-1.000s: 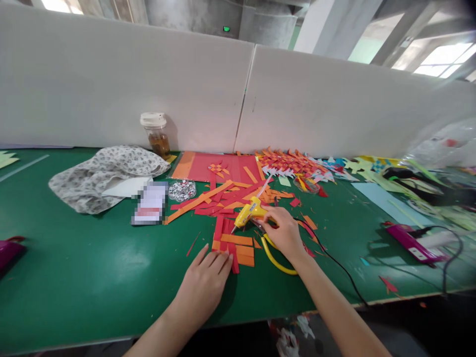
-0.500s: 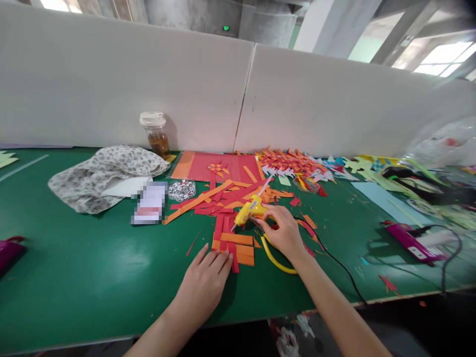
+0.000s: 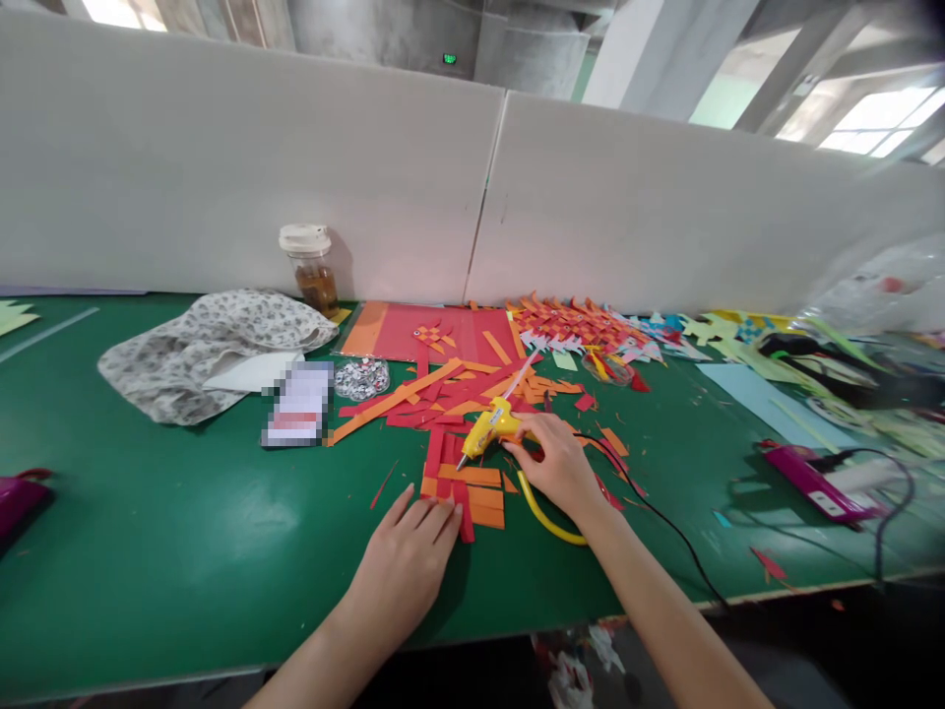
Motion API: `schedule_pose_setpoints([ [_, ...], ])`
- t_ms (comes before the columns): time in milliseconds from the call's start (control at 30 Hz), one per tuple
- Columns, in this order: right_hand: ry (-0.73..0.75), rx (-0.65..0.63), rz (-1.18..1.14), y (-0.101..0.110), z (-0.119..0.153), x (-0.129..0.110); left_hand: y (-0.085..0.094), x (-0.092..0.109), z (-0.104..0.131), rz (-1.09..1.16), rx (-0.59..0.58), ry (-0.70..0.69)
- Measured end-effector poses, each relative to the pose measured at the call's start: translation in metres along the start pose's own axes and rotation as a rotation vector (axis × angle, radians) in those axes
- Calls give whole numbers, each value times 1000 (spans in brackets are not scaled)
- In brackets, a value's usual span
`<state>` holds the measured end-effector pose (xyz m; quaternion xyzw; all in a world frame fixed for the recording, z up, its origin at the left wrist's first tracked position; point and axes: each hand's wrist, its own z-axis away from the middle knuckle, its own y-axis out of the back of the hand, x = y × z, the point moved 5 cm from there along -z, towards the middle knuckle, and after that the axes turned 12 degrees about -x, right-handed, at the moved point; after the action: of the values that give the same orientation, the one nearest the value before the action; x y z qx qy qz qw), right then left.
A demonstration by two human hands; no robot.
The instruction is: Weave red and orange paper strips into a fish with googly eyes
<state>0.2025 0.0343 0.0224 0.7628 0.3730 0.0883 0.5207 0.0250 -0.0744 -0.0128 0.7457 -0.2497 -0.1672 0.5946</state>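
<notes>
Woven red and orange strips (image 3: 485, 506) lie on the green table. My left hand (image 3: 414, 542) rests flat, its fingertips on the left and lower edge of the weave and its fingers stretched out. My right hand (image 3: 559, 463) is wrapped round a yellow glue gun (image 3: 489, 427), whose metal tip points down and left, right over the upper orange strip. A clear glue stick sticks out of the gun's back. Beyond the weave is a pile of loose red and orange strips (image 3: 413, 402).
Behind the pile lie red sheets (image 3: 399, 333) and woven paper fish (image 3: 568, 320). To the left are a phone (image 3: 297, 402), a bag of small eyes (image 3: 361, 378), a cloth (image 3: 177, 359) and a lidded cup (image 3: 314, 271). A purple power strip (image 3: 819, 484) is at right.
My right hand has shifted slightly left and down with the glue gun, bringing its tip closer to the upper orange strip. My left hand has stayed in place.
</notes>
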Motion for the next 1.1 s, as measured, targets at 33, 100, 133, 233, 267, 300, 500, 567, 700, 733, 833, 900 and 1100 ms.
schedule_pose_setpoints([
  [33,-9,-4,7,-1,0,1,0,0,0,0,3,-1],
  [100,-45,27,15,1,0,3,1,0,0,-1,8,-2],
  [133,-67,59,18,3,1,4,1,0,0,-2,13,-2],
  [233,-160,184,22,10,4,11,3,0,-1,-4,30,-7],
  [267,-188,220,26,12,5,13,3,0,-1,-7,35,-5],
  [300,-211,247,34,13,6,15,3,0,0,-12,44,-2],
  [500,-267,231,107,11,6,21,4,1,-1,-5,80,34],
  [567,-279,151,104,7,5,21,3,1,-1,8,61,27],
  [700,-323,89,80,4,4,22,3,1,-2,6,42,18],
  [733,-332,95,76,5,4,22,3,1,-1,4,41,19],
  [833,-340,120,70,7,4,22,2,1,-1,1,41,14],
  [900,-335,120,79,7,4,21,2,1,-1,4,41,17],
  [1100,-366,39,140,5,6,17,5,1,-1,25,67,36],
])
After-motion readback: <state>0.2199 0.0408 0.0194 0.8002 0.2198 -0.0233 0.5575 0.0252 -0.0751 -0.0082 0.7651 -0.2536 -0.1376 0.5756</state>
